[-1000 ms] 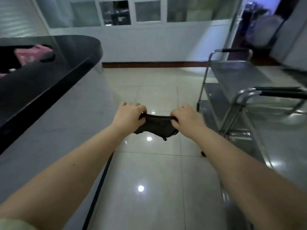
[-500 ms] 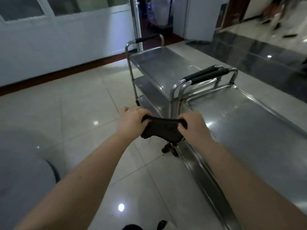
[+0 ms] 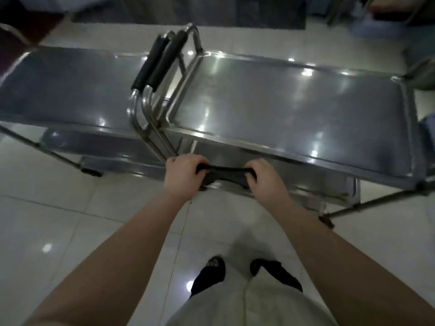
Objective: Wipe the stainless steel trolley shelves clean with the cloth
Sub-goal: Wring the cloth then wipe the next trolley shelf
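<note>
Cloth [image 3: 226, 176]: dark, pulled out into a taut band between the two hands and held in the air before the near rim of the right trolley [image 3: 294, 100]. Whether it touched the metal could not be told.

Left hand [image 3: 181, 171]: knuckles up, fingers curled tight together round the cloth's left end.

Right hand [image 3: 266, 177]: knuckles up, fingers likewise curled and clamped on the cloth's right end. Both forearms were bare and reached forward from the bottom of the view.

Right trolley: stainless steel, its flat top shelf with a raised rim, grey and streaked with light reflections. A lower shelf showed just behind the hands.

Left trolley [image 3: 61, 83]: same make, set end to end with the right one, with a top shelf and two lower shelves [image 3: 94, 142] visible beneath.

Handle grips [image 3: 150, 64]: two black padded bars on bent steel tubes, side by side where the trolleys met.

Floor [image 3: 70, 220]: pale glossy tiles with bright light spots.

Shoes [image 3: 213, 269]: dark, a pair, toes pointed at the right trolley, below light trousers [image 3: 247, 304].
</note>
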{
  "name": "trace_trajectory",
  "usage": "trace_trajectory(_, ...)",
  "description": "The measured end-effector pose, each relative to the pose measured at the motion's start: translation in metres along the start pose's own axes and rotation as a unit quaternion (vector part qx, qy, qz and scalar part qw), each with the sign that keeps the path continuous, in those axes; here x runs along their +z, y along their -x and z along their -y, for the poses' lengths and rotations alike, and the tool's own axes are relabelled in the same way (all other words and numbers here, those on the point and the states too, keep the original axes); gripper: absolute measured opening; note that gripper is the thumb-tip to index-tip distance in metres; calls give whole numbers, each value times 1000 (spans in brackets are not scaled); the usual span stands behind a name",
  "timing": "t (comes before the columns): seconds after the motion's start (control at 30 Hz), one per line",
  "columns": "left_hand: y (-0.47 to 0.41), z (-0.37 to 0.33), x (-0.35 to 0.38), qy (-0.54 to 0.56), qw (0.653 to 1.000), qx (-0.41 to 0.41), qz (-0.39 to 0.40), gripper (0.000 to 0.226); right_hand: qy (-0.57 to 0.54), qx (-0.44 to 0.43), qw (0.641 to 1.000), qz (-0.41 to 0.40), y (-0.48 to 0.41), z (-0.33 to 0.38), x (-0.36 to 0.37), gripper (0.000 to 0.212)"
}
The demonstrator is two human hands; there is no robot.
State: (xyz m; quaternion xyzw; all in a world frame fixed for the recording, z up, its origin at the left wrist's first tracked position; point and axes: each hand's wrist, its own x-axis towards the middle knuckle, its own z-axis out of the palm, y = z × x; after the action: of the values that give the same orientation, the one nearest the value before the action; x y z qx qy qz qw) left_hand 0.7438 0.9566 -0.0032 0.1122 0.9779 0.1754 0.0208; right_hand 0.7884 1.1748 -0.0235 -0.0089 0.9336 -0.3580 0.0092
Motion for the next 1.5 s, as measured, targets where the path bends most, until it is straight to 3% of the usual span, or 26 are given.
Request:
trace_trajectory(0.27, -7, -10, 102, 41, 983, 83, 158, 17, -6, 210, 978, -12, 68, -70, 58, 18)
trace_trajectory(0.47, -24, -27, 204, 11, 970, 93, 224, 18, 12, 239, 967, 84, 67, -169, 84, 22)
trace_trajectory(0.63, -86, -65, 274, 61, 974, 102, 191, 21, 58, 236, 970, 5, 13, -257, 73, 25)
trace_trajectory(0.8, -140, -95, 326, 73, 983, 165, 20, 24, 69, 169, 961, -208, -35, -315, 56, 24)
trace_trajectory(0.87, -142, -97, 354, 39, 977, 209, -31, 24, 65, 154, 955, -244, -37, -337, 67, 25)
trace_trajectory(1.0, -132, -81, 423, -33, 973, 219, 65, 25, 126, 172, 971, -107, -21, -389, 114, 26)
trace_trajectory(1.07, -123, -67, 449, -61, 966, 237, 86, 25, 190, 139, 971, -46, -6, -408, 134, 26)
trace_trajectory(1.13, -116, -55, 461, -18, 960, 273, 51, 27, 205, 101, 972, -60, 4, -417, 141, 25)
trace_trajectory(1.23, -126, -50, 460, 46, 950, 308, -10, 37, 154, 77, 972, -158, -23, -413, 138, 35)
trace_trajectory(1.3, -151, -50, 461, 34, 962, 270, -5, 39, 183, 107, 969, -131, -62, -406, 147, 42)
trace_trajectory(1.43, -216, -33, 470, -53, 982, 177, 21, 44, 251, 157, 954, 46, -111, -398, 205, 60)
trace_trajectory(1.5, -232, -27, 481, -83, 981, 168, 40, 50, 250, 150, 955, 47, -111, -423, 206, 60)
